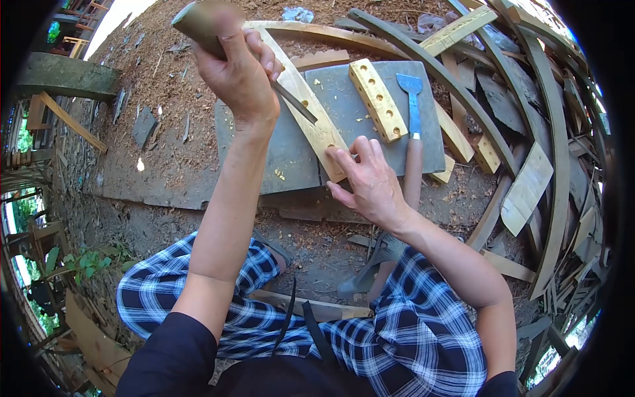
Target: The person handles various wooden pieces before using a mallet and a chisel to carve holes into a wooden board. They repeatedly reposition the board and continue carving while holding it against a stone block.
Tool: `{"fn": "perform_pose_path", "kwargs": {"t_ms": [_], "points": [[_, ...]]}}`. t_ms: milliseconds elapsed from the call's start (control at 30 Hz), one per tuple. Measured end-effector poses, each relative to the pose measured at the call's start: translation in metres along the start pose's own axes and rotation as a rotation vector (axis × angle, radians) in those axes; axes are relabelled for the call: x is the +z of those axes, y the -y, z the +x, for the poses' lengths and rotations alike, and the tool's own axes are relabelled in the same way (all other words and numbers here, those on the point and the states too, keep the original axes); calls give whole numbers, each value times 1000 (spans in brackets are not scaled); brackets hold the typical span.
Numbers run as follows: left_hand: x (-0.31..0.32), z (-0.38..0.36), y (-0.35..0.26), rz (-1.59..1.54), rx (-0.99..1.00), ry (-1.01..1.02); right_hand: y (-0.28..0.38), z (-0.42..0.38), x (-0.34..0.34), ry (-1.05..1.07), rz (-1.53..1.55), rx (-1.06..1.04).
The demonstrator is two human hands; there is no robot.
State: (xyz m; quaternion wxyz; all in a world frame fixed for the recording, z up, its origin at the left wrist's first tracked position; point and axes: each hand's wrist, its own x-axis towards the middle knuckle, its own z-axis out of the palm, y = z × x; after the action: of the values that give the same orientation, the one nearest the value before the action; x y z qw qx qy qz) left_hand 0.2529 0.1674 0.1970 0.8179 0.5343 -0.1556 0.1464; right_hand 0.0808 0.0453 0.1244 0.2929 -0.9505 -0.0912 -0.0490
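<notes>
My left hand [241, 86] is wrapped round a tool with a thick wooden handle [202, 30]. Its narrow metal shaft [294, 102] slants down to the right, over a long pale wooden board [314, 119] with holes. My right hand [370, 182] is at the board's near end, fingertips on or just above the wood, fingers apart and gripping nothing. Beneath the board is a flat grey slab [264, 159]. A yellowish block [378, 99] with several round holes lies on the slab, and right of it is a broad blue-bladed tool [411, 99].
Long curved wooden strips [559, 152] and offcuts are piled at the right, around a pale flat piece [527, 188]. Wood chips [165, 99] cover the ground beyond the slab. My legs in checked cloth [423, 324] are folded in front. A thick beam [66, 74] lies far left.
</notes>
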Motion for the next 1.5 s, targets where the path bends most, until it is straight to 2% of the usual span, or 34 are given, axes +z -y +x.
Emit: {"fn": "perform_pose_path", "kwargs": {"t_ms": [133,767,1133,1500], "points": [[-2,-3,2,-39,-46,51,0,1,0,-1,2,4],[1,-7,9,-93,-11,226,-5,-3,4,-31,-8,-35],[-2,-7,-2,-82,-68,50,-14,-9,4,-43,-12,-92],[-3,-9,-3,-82,-87,122,-18,-10,6,-60,-33,-127]]}}
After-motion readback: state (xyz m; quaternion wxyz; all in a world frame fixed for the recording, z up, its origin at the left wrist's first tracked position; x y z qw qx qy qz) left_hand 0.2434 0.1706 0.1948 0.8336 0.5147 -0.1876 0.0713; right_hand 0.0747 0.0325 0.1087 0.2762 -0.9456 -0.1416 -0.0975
